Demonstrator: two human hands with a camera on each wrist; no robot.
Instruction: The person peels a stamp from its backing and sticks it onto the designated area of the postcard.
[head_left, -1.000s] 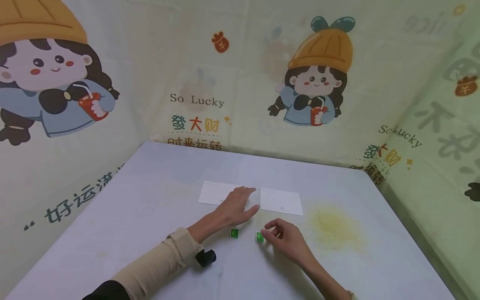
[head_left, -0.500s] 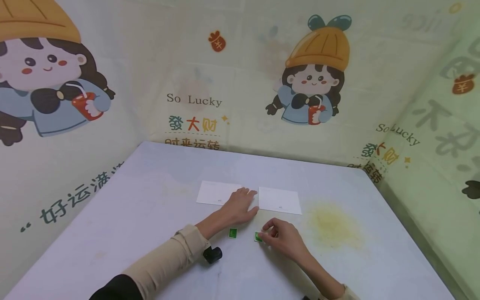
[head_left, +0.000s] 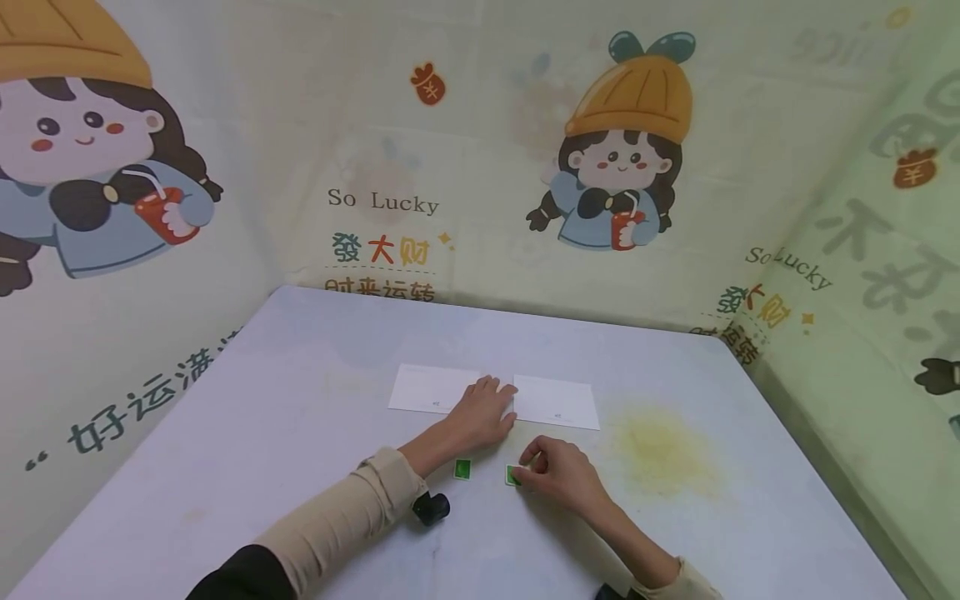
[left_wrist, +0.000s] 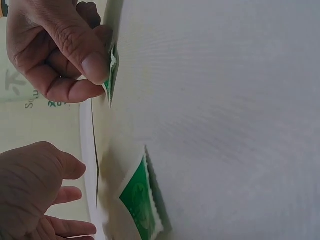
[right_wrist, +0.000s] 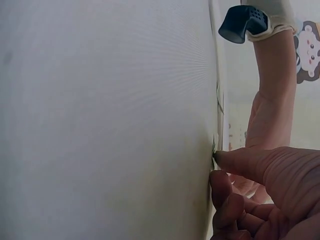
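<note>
My right hand (head_left: 561, 473) pinches the edge of a small green postage stamp (head_left: 512, 475) between thumb and fingers. In the left wrist view this stamp (left_wrist: 108, 85) stands partly hidden behind the thumb, close to the table. A second green stamp (head_left: 462, 469), with a perforated white border, lies to the left; its corners curl up in the left wrist view. My left hand (head_left: 480, 415) rests with extended fingers over the right end of a white paper rectangle (head_left: 427, 387), fingertips reaching the edge of another white paper rectangle (head_left: 555, 402). Each paper has a tiny mark near its lower edge.
The white table (head_left: 330, 467) bears a yellowish stain (head_left: 663, 450) right of the papers. A printed cloth backdrop (head_left: 487, 167) rises behind the table and along its sides. A black wrist device (head_left: 432, 508) hangs below the left cuff.
My right hand has moved slightly left onto the stamp and now pinches it. My left hand's fingers have spread a little over the paper. The view has shifted slightly.
</note>
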